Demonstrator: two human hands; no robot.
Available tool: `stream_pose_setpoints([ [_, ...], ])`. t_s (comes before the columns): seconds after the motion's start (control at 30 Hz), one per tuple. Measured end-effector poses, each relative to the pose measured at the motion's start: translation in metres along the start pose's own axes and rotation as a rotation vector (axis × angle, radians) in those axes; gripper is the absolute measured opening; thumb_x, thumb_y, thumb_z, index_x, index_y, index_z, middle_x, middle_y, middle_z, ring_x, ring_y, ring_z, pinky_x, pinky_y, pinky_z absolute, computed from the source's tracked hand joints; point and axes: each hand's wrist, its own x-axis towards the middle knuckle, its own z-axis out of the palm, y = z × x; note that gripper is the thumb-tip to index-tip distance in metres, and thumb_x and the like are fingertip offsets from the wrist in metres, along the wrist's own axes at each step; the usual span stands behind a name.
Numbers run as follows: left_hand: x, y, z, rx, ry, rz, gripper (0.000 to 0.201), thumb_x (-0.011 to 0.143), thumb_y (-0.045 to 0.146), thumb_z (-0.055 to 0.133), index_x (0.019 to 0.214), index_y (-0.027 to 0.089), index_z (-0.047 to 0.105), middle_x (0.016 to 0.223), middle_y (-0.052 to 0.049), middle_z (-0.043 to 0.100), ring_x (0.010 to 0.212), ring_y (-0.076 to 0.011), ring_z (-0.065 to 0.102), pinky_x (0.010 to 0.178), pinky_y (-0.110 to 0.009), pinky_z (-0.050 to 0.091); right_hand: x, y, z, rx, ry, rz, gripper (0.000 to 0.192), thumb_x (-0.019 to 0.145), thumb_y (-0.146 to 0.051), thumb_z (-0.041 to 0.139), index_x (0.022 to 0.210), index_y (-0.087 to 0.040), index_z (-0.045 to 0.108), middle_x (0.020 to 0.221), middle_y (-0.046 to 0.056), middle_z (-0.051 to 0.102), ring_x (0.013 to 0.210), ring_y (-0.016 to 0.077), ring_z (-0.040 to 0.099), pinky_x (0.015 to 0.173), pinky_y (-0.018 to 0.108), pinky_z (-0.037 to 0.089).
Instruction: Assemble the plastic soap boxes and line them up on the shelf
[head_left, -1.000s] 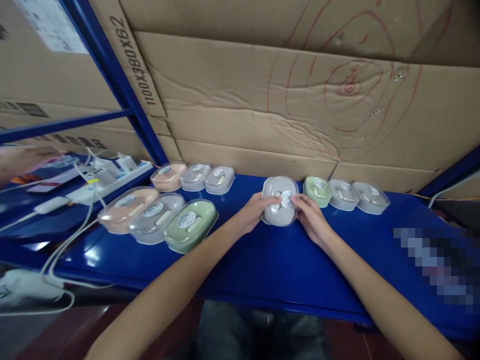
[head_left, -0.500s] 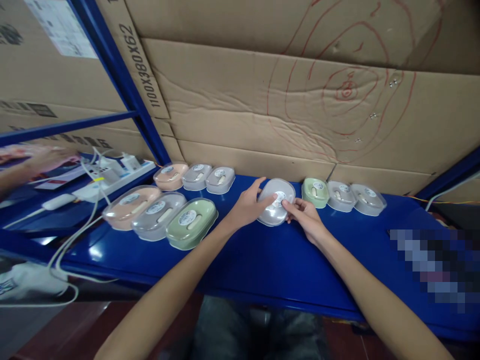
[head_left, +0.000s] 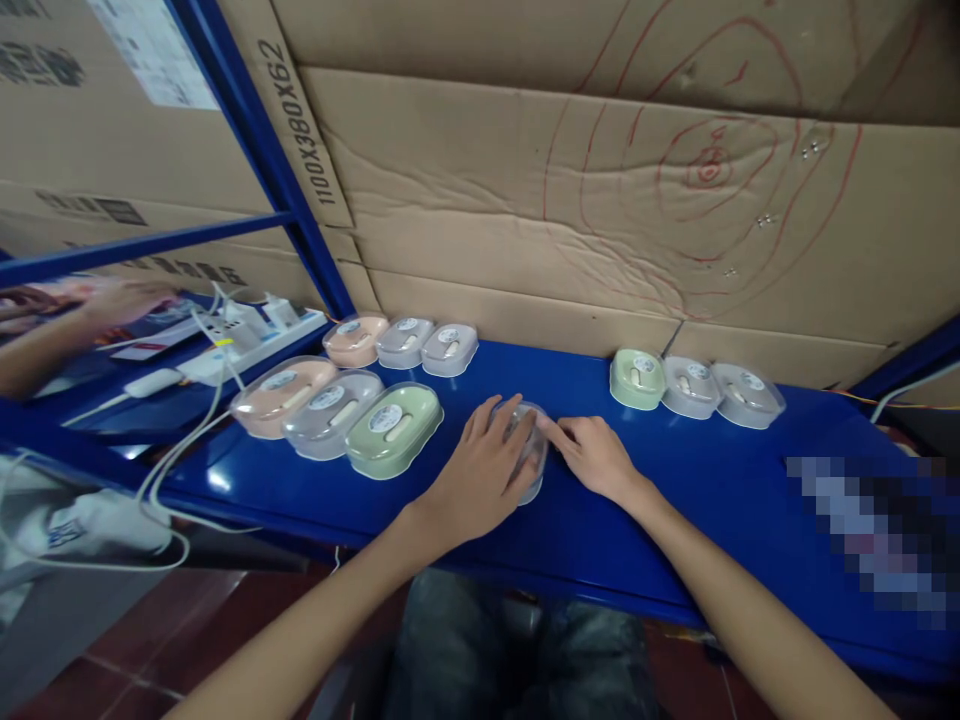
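Grey oval plastic case with a clear lid (head_left: 531, 462) lies flat on the glossy blue surface (head_left: 697, 500), about midway between back wall and front edge. Left hand (head_left: 480, 475) lies spread over its top, fingers covering most of it; right hand (head_left: 592, 455) touches its right side with loosely curled fingers, gripping nothing. Bare blue room stretches right of the hands and behind them. Nearest neighbour is a green oval case (head_left: 394, 430) to the left, just beside pink and grey ones. Three small cases (head_left: 697, 385) line the cardboard wall (head_left: 525, 200), well apart.
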Motion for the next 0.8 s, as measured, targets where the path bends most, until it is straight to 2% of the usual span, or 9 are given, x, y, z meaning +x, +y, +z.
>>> stream_pose_setpoints([
  [0.13,-0.009,-0.007,-0.020,0.090,-0.044,0.028,0.050,0.105,0.019,0.044,0.154,0.013,0.055,0.161,-0.022,0.055,0.151,-0.0420,0.049,0.124,-0.067,0.044,0.000,0.002,-0.002,-0.002,0.002,-0.011,0.076,0.112,-0.076,0.023,0.070,-0.025,0.061,0.071,0.006,0.070,0.077,0.0251,0.072,0.069,0.033,0.037],
  [0.23,-0.018,-0.013,-0.028,0.123,-0.054,0.015,0.048,0.106,0.024,0.045,0.152,0.014,0.057,0.156,-0.022,0.059,0.149,-0.0404,0.052,0.124,-0.062,0.046,0.002,0.005,0.000,-0.025,0.010,-0.007,0.078,0.112,-0.076,0.020,0.071,-0.025,0.062,0.072,0.007,0.072,0.081,0.0279,0.074,0.070,0.034,0.038],
  [0.33,-0.027,-0.020,-0.022,0.163,-0.030,-0.063,0.055,0.108,0.038,0.048,0.157,0.013,0.053,0.162,-0.025,0.054,0.156,-0.0449,0.046,0.126,-0.064,0.045,0.003,0.007,0.004,-0.023,0.032,-0.006,0.079,0.112,-0.076,0.018,0.070,-0.026,0.064,0.071,0.008,0.072,0.079,0.0288,0.074,0.070,0.035,0.039],
  [0.47,-0.035,-0.027,-0.012,0.178,0.001,-0.126,0.060,0.106,0.030,0.046,0.165,0.016,0.046,0.168,-0.024,0.051,0.164,-0.0465,0.036,0.128,-0.069,0.041,0.003,0.010,0.006,0.003,0.062,-0.010,0.080,0.112,-0.075,0.021,0.070,-0.027,0.068,0.066,0.007,0.070,0.077,0.0286,0.074,0.068,0.035,0.041],
  [0.6,-0.037,-0.027,-0.008,0.249,0.021,-0.166,0.059,0.106,0.031,0.048,0.163,0.014,0.049,0.168,-0.025,0.051,0.163,-0.0481,0.038,0.129,-0.069,0.039,0.004,0.012,0.006,0.008,0.063,-0.019,0.078,0.113,-0.074,0.022,0.071,-0.027,0.069,0.066,0.007,0.070,0.077,0.0282,0.074,0.069,0.035,0.042],
  [0.8,-0.041,-0.025,-0.007,0.262,0.040,-0.192,0.063,0.106,0.032,0.051,0.167,0.018,0.046,0.170,-0.019,0.050,0.162,-0.0483,0.039,0.129,-0.068,0.039,0.005,0.014,0.007,0.006,0.061,-0.023,0.076,0.114,-0.072,0.024,0.072,-0.026,0.068,0.071,0.007,0.073,0.078,0.0276,0.074,0.070,0.034,0.041],
])
